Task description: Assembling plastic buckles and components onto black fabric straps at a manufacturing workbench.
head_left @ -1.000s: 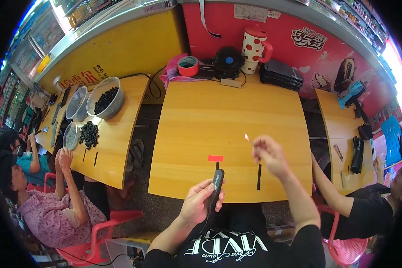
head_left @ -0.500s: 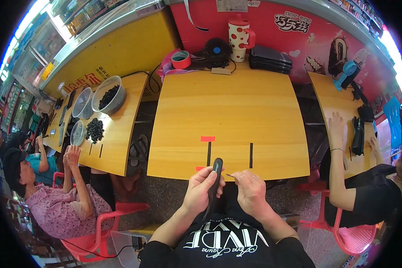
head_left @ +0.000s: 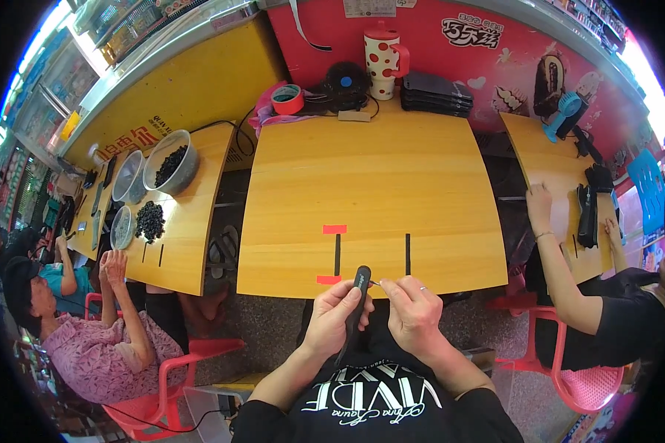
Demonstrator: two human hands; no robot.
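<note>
My left hand (head_left: 331,316) is closed round a long black object with a rounded top (head_left: 362,279); a thin dark tail hangs below the fingers. Its exact kind does not show. Beside it, my right hand (head_left: 417,308) is closed in a pinch on a small thin sliver-like piece (head_left: 375,283), whose tip points at the side of the black object. Whether the two touch is too small to tell. Both hands are just off the front edge of the wooden table (head_left: 369,177), close to its black tape lines (head_left: 408,255) and red tape strips (head_left: 335,229).
At the table's back lie a red tape roll (head_left: 287,99), a black fan (head_left: 347,77), a dotted tumbler (head_left: 381,63) and stacked black pouches (head_left: 437,94). The left table carries clear tubs (head_left: 172,162) and small black parts (head_left: 150,222). Other people sit on both sides.
My right hand has moved slightly toward the left hand, bringing the thin piece up to the black object. The whole view has shifted a little.
</note>
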